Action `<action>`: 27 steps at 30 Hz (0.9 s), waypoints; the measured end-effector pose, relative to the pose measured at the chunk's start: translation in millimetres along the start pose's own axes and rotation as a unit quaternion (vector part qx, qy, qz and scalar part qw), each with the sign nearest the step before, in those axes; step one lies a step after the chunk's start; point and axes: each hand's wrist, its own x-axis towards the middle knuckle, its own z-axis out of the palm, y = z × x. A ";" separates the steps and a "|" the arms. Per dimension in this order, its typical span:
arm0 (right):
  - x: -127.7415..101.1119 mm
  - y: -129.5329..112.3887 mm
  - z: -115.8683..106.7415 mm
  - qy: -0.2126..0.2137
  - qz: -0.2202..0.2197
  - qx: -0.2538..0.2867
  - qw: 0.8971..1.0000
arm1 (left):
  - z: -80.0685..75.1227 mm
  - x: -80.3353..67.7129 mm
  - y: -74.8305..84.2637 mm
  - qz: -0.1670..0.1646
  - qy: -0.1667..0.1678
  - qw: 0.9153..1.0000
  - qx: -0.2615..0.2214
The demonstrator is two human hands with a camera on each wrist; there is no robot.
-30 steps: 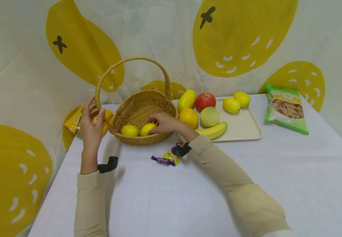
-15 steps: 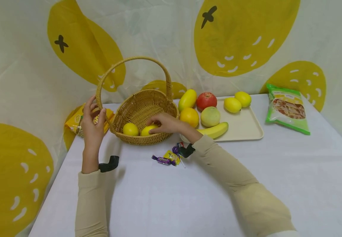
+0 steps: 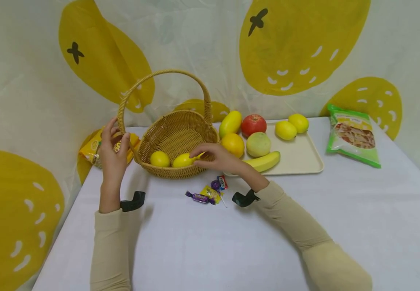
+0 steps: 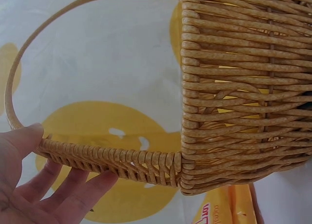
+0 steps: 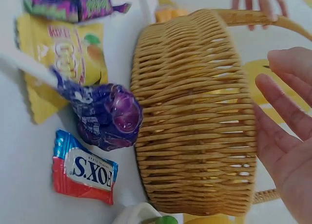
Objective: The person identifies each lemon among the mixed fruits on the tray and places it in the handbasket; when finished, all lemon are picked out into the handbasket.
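Observation:
A wicker basket (image 3: 175, 172) with a tall hoop handle (image 3: 166, 72) stands at the back left of the table. My left hand (image 3: 113, 153) grips the handle low on its left side, thumb (image 4: 27, 136) on one face and fingers behind. Inside the basket lie two yellow lemons (image 3: 160, 159). My right hand (image 3: 221, 158) is over the basket's right front rim, fingertips at the right end of the nearer lemon (image 3: 182, 160). In the right wrist view, its thumb and fingers (image 5: 278, 97) are parted with nothing between them.
A cream tray (image 3: 301, 159) holds a mango (image 3: 230, 123), pomegranate (image 3: 253, 125), orange (image 3: 232, 144), pale green round fruit (image 3: 258, 144), banana (image 3: 264, 161) and two lemons (image 3: 285, 129). Wrapped candies (image 3: 200, 197) lie before the basket. Bags (image 3: 353, 135) stand right and left (image 3: 95, 149).
My right hand has let go of the right-hand lemon in the basket and drawn back to the right, its fingers loosening. The left hand stays on the handle.

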 end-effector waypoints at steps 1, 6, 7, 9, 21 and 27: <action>-2.9 -1.2 -0.9 0.005 -0.005 0.005 1.000 | -0.2 0.3 0.3 -0.001 0.000 1.000 0.001; -15.9 -6.6 -10.1 0.024 -0.025 0.012 0.999 | -0.8 0.2 1.2 -0.007 -0.005 1.000 -0.003; -18.2 -7.5 -13.2 0.028 -0.025 0.011 0.999 | -0.7 0.1 1.3 -0.008 -0.006 1.000 -0.003; -22.2 -8.3 -20.3 0.038 -0.023 0.008 0.999 | -0.5 -0.1 1.6 -0.007 -0.007 1.000 0.000; -49.1 -2.1 -84.6 0.154 0.051 -0.008 0.987 | 0.9 0.3 1.1 -0.002 -0.002 1.000 0.010; -66.3 11.5 -111.5 0.211 0.077 0.013 0.974 | 0.7 0.4 2.1 -0.003 -0.001 1.000 0.014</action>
